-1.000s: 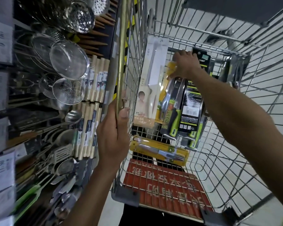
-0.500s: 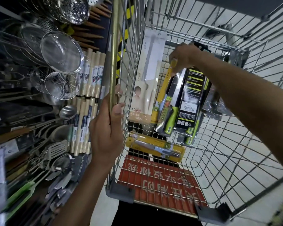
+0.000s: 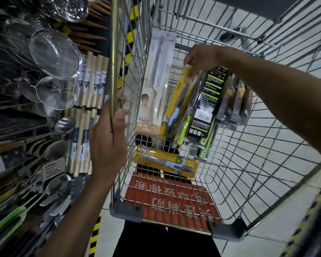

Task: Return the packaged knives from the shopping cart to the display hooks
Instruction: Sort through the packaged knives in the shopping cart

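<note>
My right hand [image 3: 202, 57] reaches into the wire shopping cart [image 3: 248, 145] and pinches the tops of a bunch of packaged knives [image 3: 200, 106], yellow, black and green cards hanging below it. A white knife package [image 3: 156, 84] leans against the cart's left wall. Another yellow knife package [image 3: 165, 162] lies flat on the cart floor. My left hand [image 3: 107, 143] grips the cart's left rim bar [image 3: 113, 52].
Left of the cart stands a display rack with steel strainers [image 3: 54, 51], ladles, spatulas and wooden rolling pins [image 3: 89, 84] on hooks. A red sign [image 3: 174, 199] lines the cart's near end. Grey tiled floor shows under the cart.
My right hand has lifted the bunch of knife packages slightly and drawn more dark packages up from the right. The view has shifted; my left hand stays on the rim.
</note>
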